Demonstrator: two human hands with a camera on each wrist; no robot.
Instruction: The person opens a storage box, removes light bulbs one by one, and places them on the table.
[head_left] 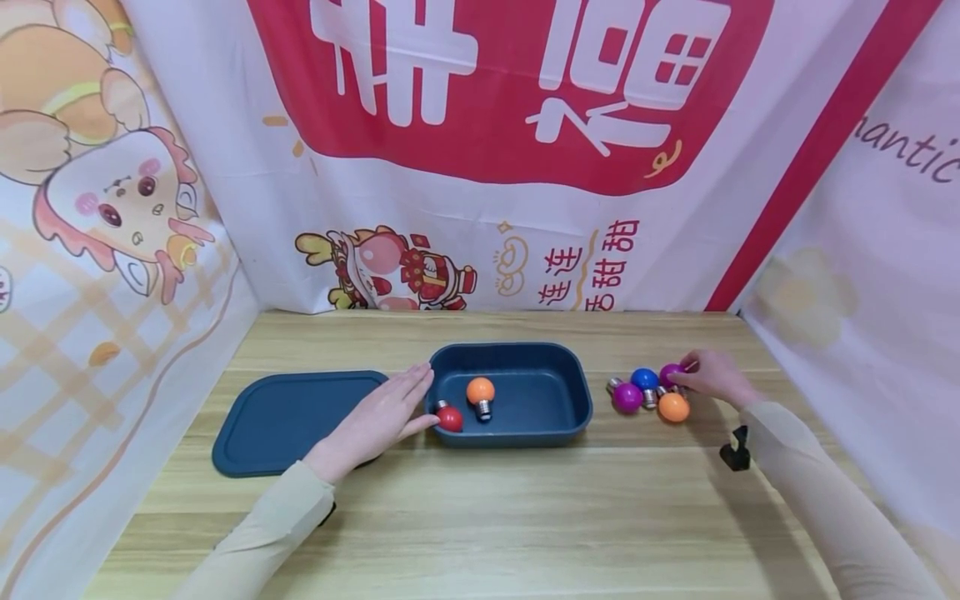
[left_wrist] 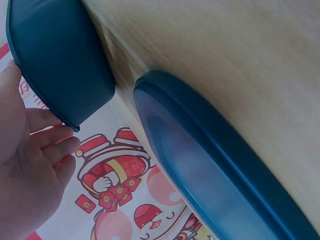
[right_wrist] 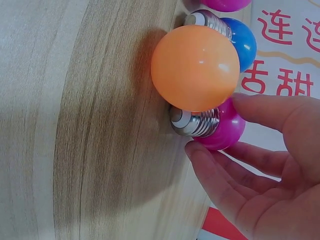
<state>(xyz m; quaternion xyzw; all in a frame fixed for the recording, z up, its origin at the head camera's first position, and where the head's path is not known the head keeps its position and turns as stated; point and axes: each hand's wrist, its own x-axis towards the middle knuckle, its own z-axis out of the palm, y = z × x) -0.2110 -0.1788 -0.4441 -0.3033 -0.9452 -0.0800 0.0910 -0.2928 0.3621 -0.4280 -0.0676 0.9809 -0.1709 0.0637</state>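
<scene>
Wood-grain table [head_left: 495, 525], printed cloth [head_left: 465, 150] at 12 o'clock. We see purple bulb [head_left: 670, 375] pinched in right hand [head_left: 712, 377], at navy box's [head_left: 517, 440] 3 o'clock. Around that bulb: orange bulb [head_left: 673, 407] at 6, blue bulb [head_left: 643, 380] at 9, another purple bulb [head_left: 627, 398] at 8. Left hand [head_left: 378, 412], fingers straight, touches box rim at 9; red bulb [head_left: 451, 419], second orange bulb [head_left: 481, 389] inside.
</scene>
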